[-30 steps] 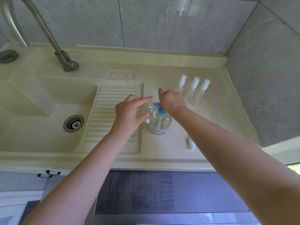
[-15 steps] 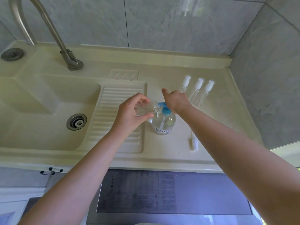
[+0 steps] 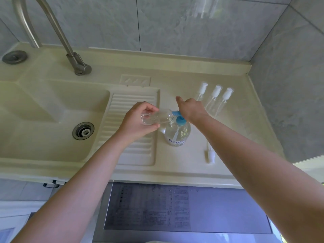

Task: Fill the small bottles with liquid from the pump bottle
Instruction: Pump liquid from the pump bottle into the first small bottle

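Observation:
A clear pump bottle (image 3: 177, 135) with a blue pump head (image 3: 180, 120) stands on the cream counter, right of the ribbed drainboard. My left hand (image 3: 138, 121) grips a small clear bottle (image 3: 157, 118) lying sideways, its mouth at the blue nozzle. My right hand (image 3: 191, 109) rests on top of the pump head, fingers bent over it. Three small clear bottles with white caps (image 3: 214, 99) stand in a row behind my right hand. A loose white cap with its tube (image 3: 210, 155) lies on the counter in front of them.
The sink basin (image 3: 52, 106) with its drain (image 3: 83, 131) lies at the left, with a metal tap (image 3: 77, 64) behind it. A ribbed drainboard (image 3: 133, 146) sits under my left hand. Grey tiled walls close the back and right. A dark appliance top (image 3: 184, 207) sits below the counter edge.
The camera has shifted a little, so everything sits slightly further right in view. My left hand has tilted the small bottle flatter against the nozzle. My right hand stays on the pump.

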